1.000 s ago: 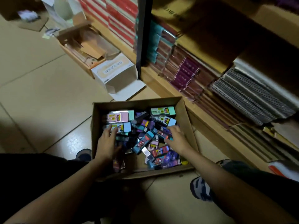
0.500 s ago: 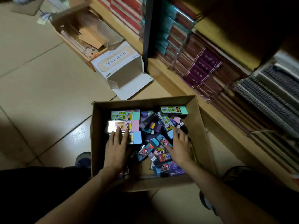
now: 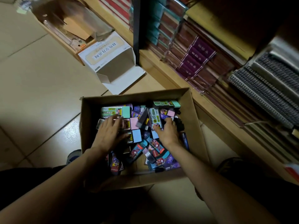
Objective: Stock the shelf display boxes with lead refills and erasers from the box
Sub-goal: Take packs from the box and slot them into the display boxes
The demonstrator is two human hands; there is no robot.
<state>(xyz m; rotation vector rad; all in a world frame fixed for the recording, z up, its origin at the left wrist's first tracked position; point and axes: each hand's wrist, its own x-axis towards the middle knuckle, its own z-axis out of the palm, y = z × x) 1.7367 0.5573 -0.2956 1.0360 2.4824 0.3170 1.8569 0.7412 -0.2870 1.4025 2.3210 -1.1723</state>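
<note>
Mid-frame on the floor sits the cardboard box [image 3: 192, 113], heaped w/ eraser and refill packs [image 3: 150, 147]. L hand [image 3: 110, 131] lies flat on the pile at the box's left side, fingers straight and slightly apart over a pink pack [image 3: 133, 122], thumb by a light-blue pack [image 3: 136, 135]. R hand [image 3: 167, 134] is right of centre, fingers curled down, thumb against the lower end of a white-green pack [image 3: 154, 117]; I can't tell if that's a real grip. Upper centre, a white carton [image 3: 105, 54] lies open beside the shelf [image 3: 163, 73].
</note>
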